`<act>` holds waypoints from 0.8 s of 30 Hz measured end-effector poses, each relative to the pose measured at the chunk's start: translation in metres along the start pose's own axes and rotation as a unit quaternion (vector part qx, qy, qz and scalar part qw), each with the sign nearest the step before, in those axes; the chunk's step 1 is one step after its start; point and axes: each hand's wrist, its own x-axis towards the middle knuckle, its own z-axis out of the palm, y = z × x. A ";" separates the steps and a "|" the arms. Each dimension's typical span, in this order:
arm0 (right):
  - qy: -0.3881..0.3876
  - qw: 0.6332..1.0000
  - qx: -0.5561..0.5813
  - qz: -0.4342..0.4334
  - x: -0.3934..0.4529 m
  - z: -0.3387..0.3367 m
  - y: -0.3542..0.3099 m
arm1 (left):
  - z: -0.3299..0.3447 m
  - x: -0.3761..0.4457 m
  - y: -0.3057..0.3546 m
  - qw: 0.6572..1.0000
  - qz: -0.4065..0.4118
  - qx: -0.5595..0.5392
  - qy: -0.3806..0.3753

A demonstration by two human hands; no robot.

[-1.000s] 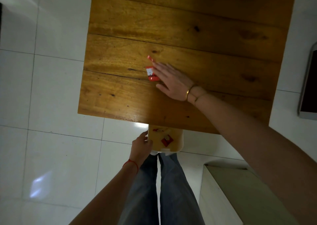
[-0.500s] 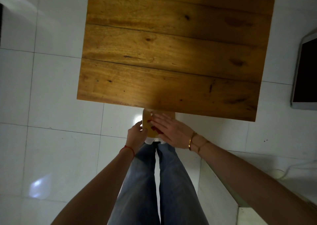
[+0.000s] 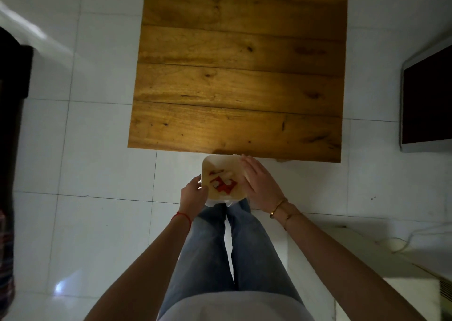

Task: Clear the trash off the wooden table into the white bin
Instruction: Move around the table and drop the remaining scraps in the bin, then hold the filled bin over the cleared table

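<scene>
Steadying the white bin: left hand gripping its rim, right hand seemingly flat against it.

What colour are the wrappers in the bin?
The wrappers in the bin are red with white patches, clearest in the head view.

White glossy floor tiles fill the dim room, split by thin dark joints. A bright patch of reflected light sits on a tile at lower left, and a paler streak crosses the upper left corner. The wooden table, built of broad knotty planks, stands in the middle. Dark furniture lines the left edge. At right is a white-framed dark panel, with a pale low cabinet nearer the camera.
</scene>
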 end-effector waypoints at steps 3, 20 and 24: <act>0.048 0.997 0.039 0.056 -0.014 -0.017 -0.008 | -0.011 -0.015 0.019 0.999 0.037 0.014 0.018; 0.154 0.976 0.036 0.151 0.021 -0.124 -0.024 | -0.074 -0.003 0.151 0.992 0.113 -0.049 0.037; 0.160 0.975 0.020 0.156 0.059 -0.145 -0.023 | -0.089 0.032 0.195 0.990 0.122 -0.057 0.046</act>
